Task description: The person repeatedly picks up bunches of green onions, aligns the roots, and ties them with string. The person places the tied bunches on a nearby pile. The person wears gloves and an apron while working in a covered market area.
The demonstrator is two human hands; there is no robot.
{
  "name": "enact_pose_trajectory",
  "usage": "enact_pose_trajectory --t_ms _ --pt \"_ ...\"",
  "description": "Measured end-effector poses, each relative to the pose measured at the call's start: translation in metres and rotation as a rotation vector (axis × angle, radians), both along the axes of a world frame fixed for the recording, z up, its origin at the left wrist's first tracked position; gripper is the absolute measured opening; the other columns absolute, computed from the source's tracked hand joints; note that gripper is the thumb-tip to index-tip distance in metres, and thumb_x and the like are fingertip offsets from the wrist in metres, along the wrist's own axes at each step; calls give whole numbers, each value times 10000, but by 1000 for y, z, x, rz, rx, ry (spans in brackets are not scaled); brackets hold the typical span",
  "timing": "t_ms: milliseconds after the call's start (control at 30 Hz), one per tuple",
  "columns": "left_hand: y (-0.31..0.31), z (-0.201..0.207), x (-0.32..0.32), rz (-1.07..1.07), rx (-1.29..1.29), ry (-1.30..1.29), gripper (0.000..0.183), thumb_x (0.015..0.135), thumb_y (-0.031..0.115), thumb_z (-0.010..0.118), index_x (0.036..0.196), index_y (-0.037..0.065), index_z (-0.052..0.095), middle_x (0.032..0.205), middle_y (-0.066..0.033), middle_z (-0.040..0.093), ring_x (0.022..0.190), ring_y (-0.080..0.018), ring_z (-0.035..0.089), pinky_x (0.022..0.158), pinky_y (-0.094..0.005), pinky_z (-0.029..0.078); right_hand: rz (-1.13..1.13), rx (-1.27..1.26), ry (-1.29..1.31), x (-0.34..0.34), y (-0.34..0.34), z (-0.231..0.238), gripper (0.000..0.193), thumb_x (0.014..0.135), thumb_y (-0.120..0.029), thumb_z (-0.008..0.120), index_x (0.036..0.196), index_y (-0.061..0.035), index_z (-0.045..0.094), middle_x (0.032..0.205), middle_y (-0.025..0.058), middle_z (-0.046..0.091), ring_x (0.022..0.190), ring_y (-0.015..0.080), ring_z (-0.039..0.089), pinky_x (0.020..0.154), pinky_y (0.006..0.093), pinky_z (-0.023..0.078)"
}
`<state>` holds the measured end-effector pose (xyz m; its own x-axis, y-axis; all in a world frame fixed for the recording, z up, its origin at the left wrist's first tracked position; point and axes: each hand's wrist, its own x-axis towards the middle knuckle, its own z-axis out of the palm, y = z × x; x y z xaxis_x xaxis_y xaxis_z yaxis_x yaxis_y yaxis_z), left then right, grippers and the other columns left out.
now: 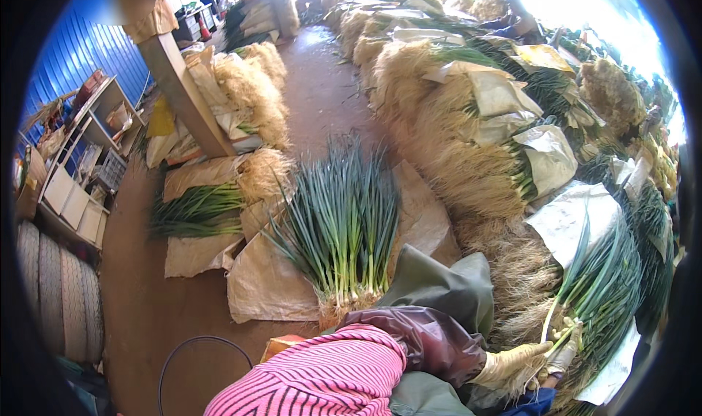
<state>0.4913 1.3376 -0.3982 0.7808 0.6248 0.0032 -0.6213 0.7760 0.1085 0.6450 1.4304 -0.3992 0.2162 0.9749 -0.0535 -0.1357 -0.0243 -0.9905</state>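
Both my hands are gloved and close together at the lower right, over a pile of green onions. My left hand (508, 365), in a pale yellow glove below a maroon oversleeve, has its fingers closed at the base of a green onion (548, 317). Beside it my right hand (567, 352), in a whitish glove with a blue cuff, is closed round the pale stems of a few green onions (561, 335). Their dark leaves fan upward over the pile (607, 284). In front of me, a large bundle of green onions (351, 226) lies roots toward me on tan sacking (270, 292).
Root-fringed stacks of green onions (453, 160) line the right side, partly covered by white sacks (548, 156). At left stand a wooden post (194, 101), another bundle (201, 204), a shelf (73, 189) and stacked tyres (62, 292). A dark hose (197, 339) curves across the floor.
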Motion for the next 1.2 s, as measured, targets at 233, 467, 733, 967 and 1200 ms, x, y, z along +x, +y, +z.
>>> enact_pose_trajectory --t_ms 233,467,733,967,1200 --pt "14 -32 29 406 72 512 200 861 165 639 978 4 632 783 -64 638 681 -155 580 627 -295 485 -118 92 -482 -13 8 -11 270 979 -258 591 842 -28 626 654 2 561 523 72 477 473 234 411" --pt "24 0 13 590 -61 370 193 891 157 616 1002 -1 611 766 -57 616 669 -141 587 581 -259 481 -24 163 -482 -64 -71 61 251 982 -229 583 859 -11 616 602 -45 465 518 40 407 516 234 344" --pt "0 53 -13 573 -87 329 188 878 269 628 934 95 587 736 -28 561 629 -177 528 573 -336 457 -259 206 -257 -83 -151 95 348 1008 -268 511 1050 47 652 573 -53 430 521 58 427 539 224 395" --pt "23 19 -10 484 15 402 178 862 134 697 986 24 630 780 -38 611 658 -128 571 564 -270 465 -79 110 175 -86 -160 78 315 985 -316 555 1041 -12 610 593 12 503 542 119 523 499 243 414" --pt "43 -10 -5 600 77 683 176 865 179 696 955 37 646 678 -42 599 529 -131 547 482 -272 443 286 255 330 -92 -197 112 312 981 -304 549 967 8 555 705 111 564 600 214 599 516 321 510"
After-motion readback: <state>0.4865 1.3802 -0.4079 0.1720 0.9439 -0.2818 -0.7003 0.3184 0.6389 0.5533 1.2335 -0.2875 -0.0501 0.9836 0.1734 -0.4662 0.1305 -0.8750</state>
